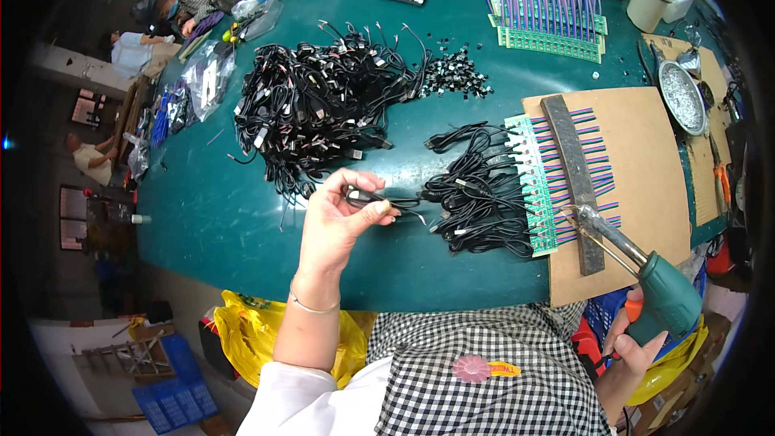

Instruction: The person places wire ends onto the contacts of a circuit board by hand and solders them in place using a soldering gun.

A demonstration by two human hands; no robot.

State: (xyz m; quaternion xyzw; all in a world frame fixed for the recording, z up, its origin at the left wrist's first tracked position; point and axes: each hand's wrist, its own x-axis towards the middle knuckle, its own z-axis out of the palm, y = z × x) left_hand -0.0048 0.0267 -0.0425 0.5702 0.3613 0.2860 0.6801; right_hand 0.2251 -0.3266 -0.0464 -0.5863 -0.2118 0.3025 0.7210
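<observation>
My left hand (333, 211) is closed, thumb and fingers pinching a coiled thin black cable (405, 202) whose stripped end points right. My right hand (634, 349), at the lower right, grips a green soldering gun (668, 297). The gun's metal tip reaches over the dark metal bar (571, 163), close to the lower part of a green circuit board strip (539, 182); whether it touches anything I cannot tell. Several black cables (476, 194) lie bunched along the strip's left edge. Coloured wires (601, 158) run from its right side, under the bar, across a cardboard sheet (650, 133).
A big heap of black cables (311, 101) lies left of centre, beside small black pieces (456, 73). Boards with purple wires (549, 40) stand at the back right. Right of the cardboard are a metal dish (683, 97) and a white mug (648, 4). Other people (93, 157) are at far left.
</observation>
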